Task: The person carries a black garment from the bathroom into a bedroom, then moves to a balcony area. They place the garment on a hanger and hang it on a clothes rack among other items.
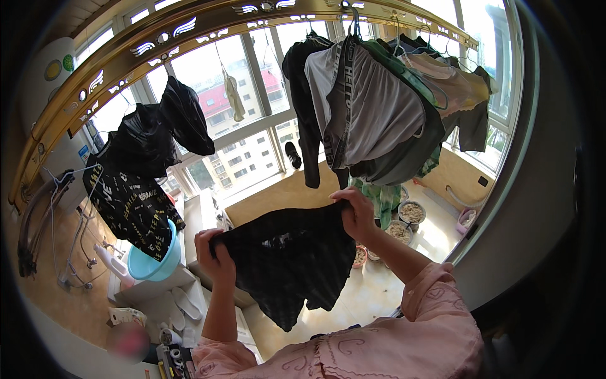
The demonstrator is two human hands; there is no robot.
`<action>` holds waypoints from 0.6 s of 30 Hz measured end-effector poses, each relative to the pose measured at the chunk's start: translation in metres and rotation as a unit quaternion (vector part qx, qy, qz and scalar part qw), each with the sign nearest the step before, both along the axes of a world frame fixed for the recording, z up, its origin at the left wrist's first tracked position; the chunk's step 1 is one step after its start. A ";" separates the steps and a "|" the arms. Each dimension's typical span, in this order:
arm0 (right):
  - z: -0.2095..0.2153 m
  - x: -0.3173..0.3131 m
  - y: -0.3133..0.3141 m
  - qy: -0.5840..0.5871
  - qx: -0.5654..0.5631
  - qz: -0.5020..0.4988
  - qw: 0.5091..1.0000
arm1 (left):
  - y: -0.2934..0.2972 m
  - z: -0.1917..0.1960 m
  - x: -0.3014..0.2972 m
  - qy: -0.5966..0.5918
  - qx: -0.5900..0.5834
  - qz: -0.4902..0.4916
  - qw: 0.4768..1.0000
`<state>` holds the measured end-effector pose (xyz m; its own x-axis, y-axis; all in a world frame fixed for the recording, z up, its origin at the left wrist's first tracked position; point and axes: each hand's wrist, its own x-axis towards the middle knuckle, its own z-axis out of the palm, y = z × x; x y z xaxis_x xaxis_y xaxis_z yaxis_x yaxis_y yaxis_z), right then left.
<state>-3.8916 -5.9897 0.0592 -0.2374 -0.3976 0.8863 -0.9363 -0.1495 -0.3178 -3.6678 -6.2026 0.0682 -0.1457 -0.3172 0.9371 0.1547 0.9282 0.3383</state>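
Observation:
A pair of black shorts (pixel 287 265) is stretched out between my two hands, waistband upward and legs hanging down. My left hand (pixel 216 256) is closed on the left end of the waistband. At the right end, my right hand (pixel 355 218) grips the waistband, a little higher than the left. Behind and above the shorts hangs a cluster of clothes, with grey boxer shorts (pixel 382 95) at the front and a black long-sleeved garment (pixel 309 114) beside them.
A gold drying rack (pixel 208 28) spans the top. Black garments (pixel 142 142) hang at left above a light blue basin (pixel 153 262). Empty hangers (pixel 63 183) dangle at far left. Plant pots (pixel 411 213) stand on the floor at right. White slippers (pixel 186 303) lie lower left.

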 end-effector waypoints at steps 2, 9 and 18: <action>-0.030 -0.018 -0.012 0.031 0.063 -0.025 0.997 | -0.004 -0.005 -0.022 -0.137 -0.011 -0.004 0.990; -0.016 -0.014 -0.010 -0.130 0.164 -0.014 0.978 | -0.057 -0.028 -0.026 -0.184 0.219 -0.166 0.944; -0.010 -0.004 -0.020 0.085 0.010 -0.025 0.996 | -0.007 -0.004 -0.032 -0.076 -0.040 -0.051 0.995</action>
